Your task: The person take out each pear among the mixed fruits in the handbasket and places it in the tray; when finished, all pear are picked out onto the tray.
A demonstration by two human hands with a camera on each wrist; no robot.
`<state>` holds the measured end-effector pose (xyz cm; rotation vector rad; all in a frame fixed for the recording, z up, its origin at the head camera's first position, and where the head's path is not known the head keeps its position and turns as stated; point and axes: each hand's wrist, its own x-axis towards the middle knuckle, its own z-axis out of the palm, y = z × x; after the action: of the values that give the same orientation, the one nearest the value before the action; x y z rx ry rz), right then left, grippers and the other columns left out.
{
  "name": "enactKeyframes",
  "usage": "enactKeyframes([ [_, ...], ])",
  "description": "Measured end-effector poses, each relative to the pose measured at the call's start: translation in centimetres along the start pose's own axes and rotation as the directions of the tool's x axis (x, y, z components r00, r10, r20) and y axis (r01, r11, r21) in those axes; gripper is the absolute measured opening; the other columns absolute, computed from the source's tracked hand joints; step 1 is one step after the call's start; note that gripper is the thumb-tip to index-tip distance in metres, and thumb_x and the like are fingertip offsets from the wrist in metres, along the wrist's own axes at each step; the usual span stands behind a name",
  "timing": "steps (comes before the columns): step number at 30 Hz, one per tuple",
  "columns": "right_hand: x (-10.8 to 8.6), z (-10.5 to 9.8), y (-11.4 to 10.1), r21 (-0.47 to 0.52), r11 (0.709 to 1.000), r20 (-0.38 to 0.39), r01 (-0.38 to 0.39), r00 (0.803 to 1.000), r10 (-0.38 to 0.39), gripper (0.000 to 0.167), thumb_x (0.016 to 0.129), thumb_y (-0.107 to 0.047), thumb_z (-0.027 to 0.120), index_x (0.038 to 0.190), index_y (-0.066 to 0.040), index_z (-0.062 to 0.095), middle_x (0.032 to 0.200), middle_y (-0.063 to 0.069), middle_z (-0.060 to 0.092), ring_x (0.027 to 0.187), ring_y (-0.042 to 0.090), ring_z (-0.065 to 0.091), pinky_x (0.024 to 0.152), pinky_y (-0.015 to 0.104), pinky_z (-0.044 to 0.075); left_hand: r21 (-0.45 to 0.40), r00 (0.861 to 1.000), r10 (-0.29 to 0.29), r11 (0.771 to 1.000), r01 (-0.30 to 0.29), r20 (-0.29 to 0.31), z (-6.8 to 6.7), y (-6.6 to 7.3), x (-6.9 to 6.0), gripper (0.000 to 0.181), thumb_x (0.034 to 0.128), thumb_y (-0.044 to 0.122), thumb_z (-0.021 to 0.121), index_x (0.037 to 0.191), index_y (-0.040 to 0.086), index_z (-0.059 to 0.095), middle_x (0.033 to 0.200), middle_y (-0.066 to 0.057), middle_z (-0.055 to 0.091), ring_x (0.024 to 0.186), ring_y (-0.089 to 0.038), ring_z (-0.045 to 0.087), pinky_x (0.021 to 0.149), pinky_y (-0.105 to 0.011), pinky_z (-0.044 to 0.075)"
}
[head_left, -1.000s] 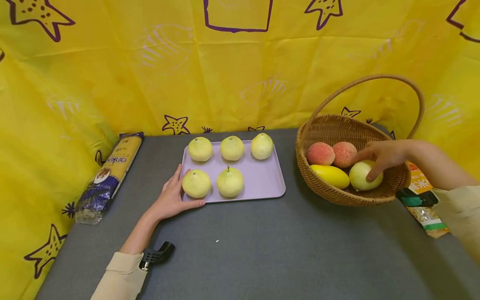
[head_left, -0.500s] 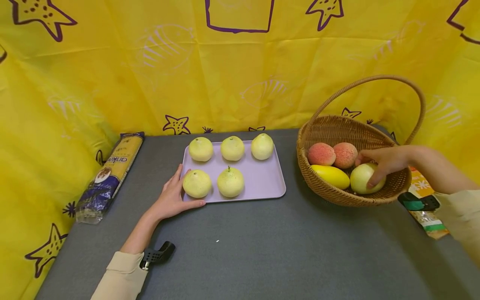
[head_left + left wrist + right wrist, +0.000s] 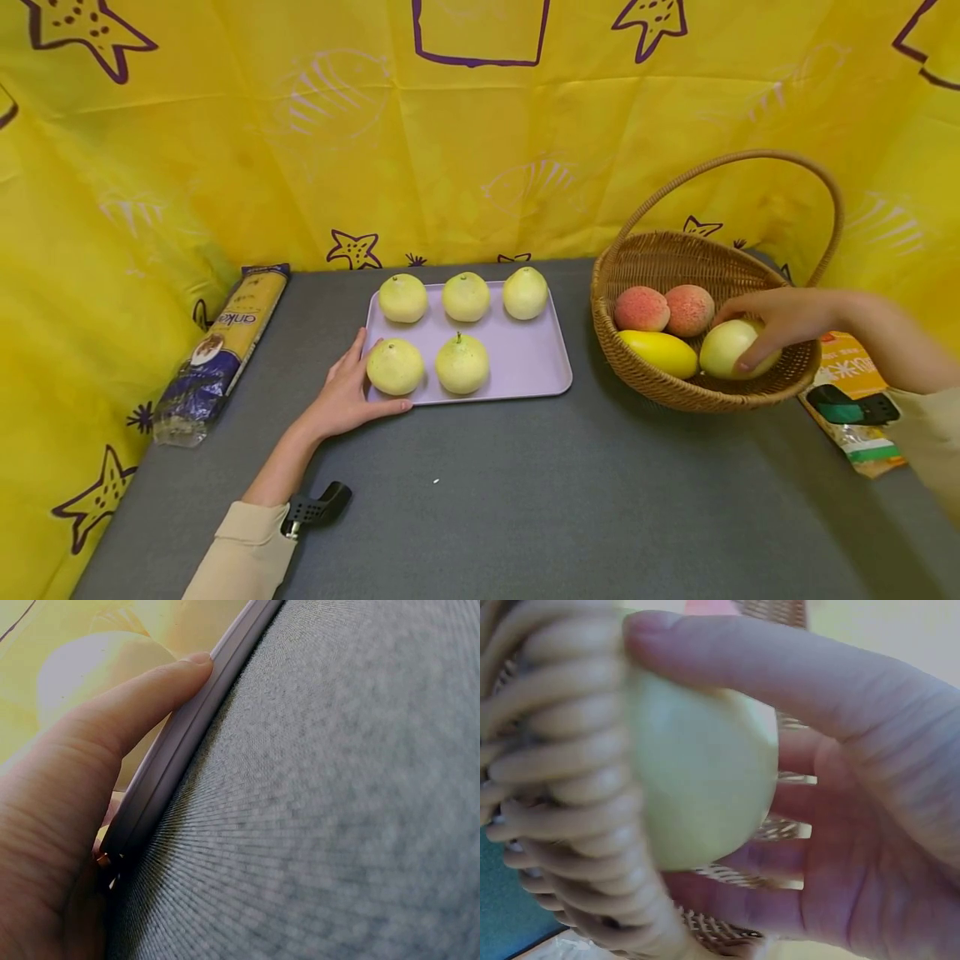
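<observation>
In the head view, a lilac tray point(image 3: 525, 360) carries several pale yellow-green pears point(image 3: 462, 364). My left hand point(image 3: 347, 398) spans its near left corner, fingers along the left side. The straight thumb touches the front rim, as the left wrist view shows. At the right, my right hand point(image 3: 780, 321) reaches into a wicker basket point(image 3: 667, 392) and grips a pale pear point(image 3: 697, 772), thumb on one side and curled fingers on the other. Beside this pear lie a yellow oblong fruit point(image 3: 660, 353) and two pinkish-red peaches point(image 3: 642, 309). Whether the pear touches the basket floor is hidden.
The basket's tall handle point(image 3: 750, 157) arches above its opening. A blue and yellow food packet point(image 3: 217, 358) lies on the grey table point(image 3: 480, 517) at the left. Partly under the right arm lies an orange packet point(image 3: 847, 367). A yellow patterned cloth point(image 3: 450, 150) hangs behind.
My right hand has closed further round the pear and shifted it slightly to the right and up within the basket. The left hand and the tray have stayed in place.
</observation>
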<state>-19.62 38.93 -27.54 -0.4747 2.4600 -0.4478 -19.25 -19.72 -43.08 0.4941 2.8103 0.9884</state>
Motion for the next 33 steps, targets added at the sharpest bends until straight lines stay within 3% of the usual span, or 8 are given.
enactKeyframes([
  [7,-1.0,0.1,-1.1,-0.033,0.999,-0.121,0.038,0.992,-0.042,0.056,0.081,-0.032,0.08,0.127,-0.013,0.053,0.103,0.005,0.058,0.085,0.019,0.056,0.068,0.031,0.047,0.001,1.0,-0.01,1.0,0.01,0.004,-0.1,0.0,0.1,0.111,0.0733,0.055,0.08,0.156,0.012,0.02,0.162,-0.017,-0.009,0.143,-0.048,0.003,0.106,-0.069,0.009],
  [15,-1.3,1.1,-2.1,-0.046,0.997,-0.274,0.069,0.958,-0.079,0.057,0.082,-0.031,0.079,0.129,-0.015,0.052,0.11,0.002,0.059,0.084,0.013,0.056,0.068,0.029,0.046,-0.004,1.0,-0.009,1.0,0.009,0.005,-0.1,0.0,0.0,0.11,0.0734,0.054,0.08,0.156,0.011,0.022,0.162,-0.017,-0.009,0.143,-0.048,0.003,0.106,-0.069,0.007],
  [23,-1.0,2.2,-3.6,0.08,0.996,-0.33,0.041,0.944,-0.012,0.065,0.085,-0.032,0.077,0.139,-0.017,0.045,0.124,0.011,0.055,0.096,0.024,0.057,0.072,0.037,0.047,-0.001,1.0,-0.009,1.0,0.009,0.005,0.0,-0.1,0.0,0.111,0.0735,0.055,0.08,0.156,0.012,0.021,0.162,-0.016,-0.009,0.143,-0.048,0.002,0.106,-0.069,0.008],
  [29,-0.6,3.0,-5.0,0.15,0.984,-0.348,0.092,0.937,-0.034,0.064,0.086,-0.03,0.076,0.142,-0.023,0.046,0.128,0.008,0.053,0.097,0.025,0.056,0.072,0.036,0.048,-0.002,1.0,-0.01,1.0,0.01,0.004,0.0,0.0,0.0,0.111,0.0733,0.055,0.08,0.156,0.012,0.021,0.162,-0.017,-0.009,0.144,-0.048,0.002,0.107,-0.068,0.006],
  [33,-0.3,3.4,-6.2,0.17,0.981,-0.372,0.089,0.928,-0.02,0.064,0.085,-0.032,0.077,0.139,-0.018,0.046,0.124,0.012,0.054,0.093,0.026,0.056,0.07,0.036,0.048,-0.004,1.0,-0.015,1.0,0.015,0.004,-0.1,0.1,0.0,0.111,0.0728,0.055,0.08,0.156,0.012,0.021,0.162,-0.017,-0.009,0.144,-0.048,0.002,0.107,-0.068,0.006],
])
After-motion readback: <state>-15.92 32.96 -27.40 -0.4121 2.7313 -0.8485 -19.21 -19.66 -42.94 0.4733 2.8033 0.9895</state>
